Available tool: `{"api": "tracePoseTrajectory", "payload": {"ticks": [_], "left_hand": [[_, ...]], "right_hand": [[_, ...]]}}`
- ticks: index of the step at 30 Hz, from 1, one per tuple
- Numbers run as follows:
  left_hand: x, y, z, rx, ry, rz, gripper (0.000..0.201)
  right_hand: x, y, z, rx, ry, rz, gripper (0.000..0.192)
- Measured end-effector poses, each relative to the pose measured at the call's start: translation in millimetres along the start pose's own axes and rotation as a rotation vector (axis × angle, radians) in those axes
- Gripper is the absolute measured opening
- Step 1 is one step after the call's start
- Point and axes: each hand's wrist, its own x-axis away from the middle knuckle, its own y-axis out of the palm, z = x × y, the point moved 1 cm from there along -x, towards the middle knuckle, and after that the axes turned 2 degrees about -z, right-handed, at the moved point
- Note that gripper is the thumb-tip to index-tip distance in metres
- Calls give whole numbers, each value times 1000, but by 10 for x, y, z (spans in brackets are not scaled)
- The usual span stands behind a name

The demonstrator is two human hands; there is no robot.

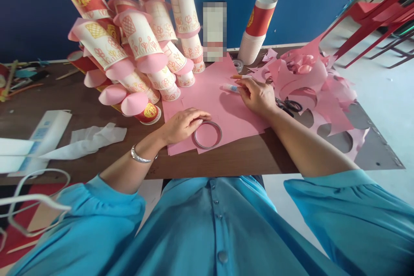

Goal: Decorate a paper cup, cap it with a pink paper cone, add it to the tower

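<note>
Blue shirt fills bottom; at centre, unclenched left hand touches ring, likely light, stiff, best rim-pinched; right hand, grip unclear.

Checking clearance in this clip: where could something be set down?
The pink sheet is free between left hand, right hand and cup towers. On the brown tabletop, the strip between sheet and front edge and a patch between white box and towers look bare. Crowded: the right side, with scissors and pink scraps.
</note>
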Motion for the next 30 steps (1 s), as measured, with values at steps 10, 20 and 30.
{"api": "tracePoseTrajectory", "payload": {"ticks": [10, 20, 30], "left_hand": [[12, 47, -55, 83, -10, 147, 28], [-4, 3, -106, -94, 33, 294, 26], [-30, 15, -93, -142, 92, 342, 24]], "right_hand": [[-10, -48, -30, -48, 28, 10, 33], [-180, -392, 23, 161, 104, 17, 29], [-281, -700, 451, 301, 232, -340, 17]]}}
